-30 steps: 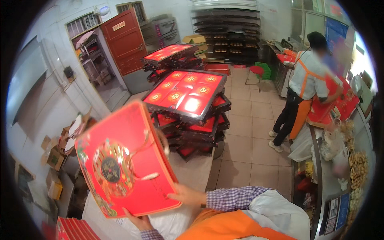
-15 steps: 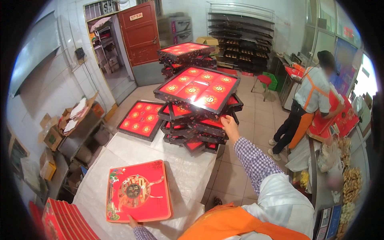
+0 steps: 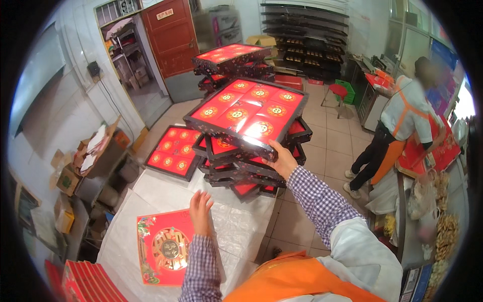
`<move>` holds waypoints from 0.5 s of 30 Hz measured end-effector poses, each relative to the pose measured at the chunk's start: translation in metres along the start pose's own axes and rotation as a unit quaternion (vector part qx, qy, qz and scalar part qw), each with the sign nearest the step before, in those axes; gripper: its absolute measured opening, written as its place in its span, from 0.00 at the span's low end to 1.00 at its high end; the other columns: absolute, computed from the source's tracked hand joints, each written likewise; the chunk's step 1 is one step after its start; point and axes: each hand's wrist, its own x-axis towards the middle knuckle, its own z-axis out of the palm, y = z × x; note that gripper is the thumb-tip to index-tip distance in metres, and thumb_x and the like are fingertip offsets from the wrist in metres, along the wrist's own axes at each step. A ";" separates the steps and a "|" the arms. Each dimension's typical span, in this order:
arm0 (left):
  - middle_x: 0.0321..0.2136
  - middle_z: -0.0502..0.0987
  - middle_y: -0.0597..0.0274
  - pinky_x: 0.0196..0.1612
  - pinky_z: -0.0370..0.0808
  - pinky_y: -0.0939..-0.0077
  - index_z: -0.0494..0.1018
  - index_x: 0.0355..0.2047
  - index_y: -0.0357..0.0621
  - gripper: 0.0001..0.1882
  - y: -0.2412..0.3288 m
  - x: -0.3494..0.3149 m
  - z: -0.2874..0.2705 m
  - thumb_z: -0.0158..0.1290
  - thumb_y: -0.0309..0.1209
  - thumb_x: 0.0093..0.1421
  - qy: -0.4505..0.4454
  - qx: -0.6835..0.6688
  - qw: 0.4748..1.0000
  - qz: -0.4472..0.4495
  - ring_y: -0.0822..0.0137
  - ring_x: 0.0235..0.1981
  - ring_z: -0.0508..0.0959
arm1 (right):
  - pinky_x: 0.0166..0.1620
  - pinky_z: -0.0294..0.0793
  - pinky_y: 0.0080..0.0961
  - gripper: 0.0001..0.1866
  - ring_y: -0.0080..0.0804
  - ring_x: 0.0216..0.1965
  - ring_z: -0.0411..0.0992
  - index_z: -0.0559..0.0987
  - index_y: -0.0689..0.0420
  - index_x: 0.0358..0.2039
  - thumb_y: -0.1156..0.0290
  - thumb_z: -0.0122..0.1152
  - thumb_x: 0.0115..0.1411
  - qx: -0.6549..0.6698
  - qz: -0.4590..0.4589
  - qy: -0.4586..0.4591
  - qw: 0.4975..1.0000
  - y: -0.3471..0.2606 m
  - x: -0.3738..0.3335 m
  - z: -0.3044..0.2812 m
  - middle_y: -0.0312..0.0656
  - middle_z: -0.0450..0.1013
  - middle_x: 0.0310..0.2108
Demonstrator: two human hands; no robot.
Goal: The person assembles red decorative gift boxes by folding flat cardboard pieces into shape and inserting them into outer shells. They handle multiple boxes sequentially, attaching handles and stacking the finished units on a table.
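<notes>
My right hand (image 3: pixel 280 160) is closed on the near corner of the top tray (image 3: pixel 221 134), a black-rimmed tray filled with square red packs bearing gold round emblems. This tray lies skewed on a stack of similar trays (image 3: pixel 226 173). My left hand (image 3: pixel 201 211) is raised over the table, fingers apart, holding nothing, between the stack and a flat red decorated gift box (image 3: pixel 151 251). My left forearm hides the box's right side. Another filled tray (image 3: pixel 170 174) lies left of the stack.
White plastic sheeting (image 3: pixel 236 231) covers the table. Several red boxes (image 3: pixel 93 282) stand in a row at the lower left. A second tray stack (image 3: pixel 226 68) rises behind. At right, a co-worker (image 3: pixel 402 116) in an orange apron handles red boxes. A red stool (image 3: pixel 337 91) stands farther back.
My left hand has left the red box's near edge and moved forward toward the stack. My right hand has shifted left onto the top tray's corner, and that tray sits slightly nearer me.
</notes>
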 end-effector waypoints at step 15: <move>0.50 0.70 0.52 0.48 0.76 0.71 0.51 0.63 0.39 0.38 0.023 0.016 0.052 0.59 0.28 0.57 -0.014 -0.163 0.986 -0.042 0.63 0.46 0.76 | 0.38 0.78 0.26 0.08 0.27 0.31 0.76 0.77 0.62 0.42 0.73 0.56 0.64 -0.394 0.161 -0.270 0.864 -0.017 -0.164 -0.021 0.40 0.76 0.32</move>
